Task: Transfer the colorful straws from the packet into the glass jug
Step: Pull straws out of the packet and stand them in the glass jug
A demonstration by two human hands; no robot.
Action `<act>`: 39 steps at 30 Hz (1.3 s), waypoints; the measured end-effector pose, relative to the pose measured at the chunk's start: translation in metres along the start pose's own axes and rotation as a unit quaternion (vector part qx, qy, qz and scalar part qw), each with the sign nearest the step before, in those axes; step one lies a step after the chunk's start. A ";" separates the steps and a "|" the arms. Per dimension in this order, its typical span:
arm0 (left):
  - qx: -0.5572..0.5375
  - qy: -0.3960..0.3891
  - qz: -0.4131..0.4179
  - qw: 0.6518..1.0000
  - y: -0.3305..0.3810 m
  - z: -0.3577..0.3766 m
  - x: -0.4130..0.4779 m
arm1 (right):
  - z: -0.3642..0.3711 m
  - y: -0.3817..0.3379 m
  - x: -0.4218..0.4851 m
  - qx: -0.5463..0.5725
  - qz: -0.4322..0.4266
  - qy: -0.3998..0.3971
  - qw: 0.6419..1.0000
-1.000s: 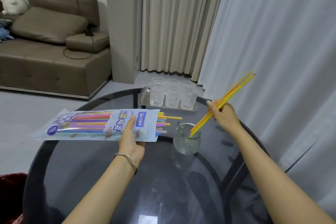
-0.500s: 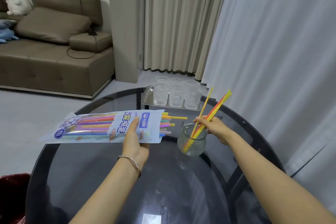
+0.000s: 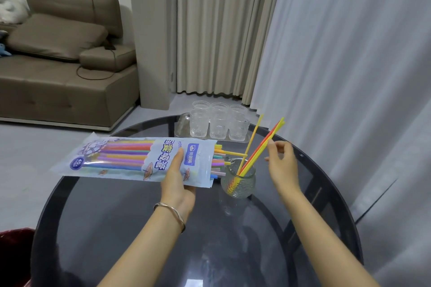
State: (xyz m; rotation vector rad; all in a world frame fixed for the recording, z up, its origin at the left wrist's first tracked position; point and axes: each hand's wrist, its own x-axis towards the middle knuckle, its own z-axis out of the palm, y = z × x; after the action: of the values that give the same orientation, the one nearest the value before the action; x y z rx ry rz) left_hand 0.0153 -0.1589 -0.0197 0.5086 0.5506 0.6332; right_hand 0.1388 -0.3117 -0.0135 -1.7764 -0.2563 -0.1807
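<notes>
Pale-blue printed plastic is gripped by the left hand (image 3: 177, 184): the long flat packet (image 3: 130, 158) of colourful straws is held level just above the table, left of the frame's centre, with the thumb laid across its printed face and the fingers tucked beneath. A thin silver bangle (image 3: 171, 211) is worn on that wrist. The packet's open mouth is turned to the right, and the ends of the packed straws (image 3: 219, 161), yellow, green, pink and blue, are seen sticking out of it, one yellow end reaching further than the rest, close to the jug's rim. The right hand (image 3: 283, 165) is held right of centre with nothing gripped, its fingers loosely spread and slightly bent; the forefinger tip is placed right beside the leaning straws, and whether they are touched cannot be told. Just left of that hand, the small ribbed clear glass jug (image 3: 239, 182) is stood on the table, close by the packet's mouth. A few long thin loose straws (image 3: 261, 147), yellow, orange and red, are stood in it, leaned up and to the right, one yellow straw steeper than the others. Everything is borne by a round dark smoked-glass table (image 3: 140, 228). At its far edge a shiny metal tray (image 3: 182, 123) is set with clear ribbed tumblers (image 3: 218, 123) in two rows. A brown leather sofa (image 3: 58, 72) is seen at the upper left, beige curtains (image 3: 217, 30) at top centre, pale sheer curtains (image 3: 349, 65) along the right.
</notes>
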 end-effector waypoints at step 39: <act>-0.059 0.027 -0.038 0.997 -0.002 -0.008 -0.016 | 0.017 -0.020 -0.062 0.269 0.075 -0.061 0.958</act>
State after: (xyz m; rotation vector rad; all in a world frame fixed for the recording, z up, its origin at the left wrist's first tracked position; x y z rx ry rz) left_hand 0.0002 -0.1685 -0.0217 0.3599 0.5768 0.6046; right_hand 0.0731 -0.2958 -0.0143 -1.2586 -0.2308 0.1033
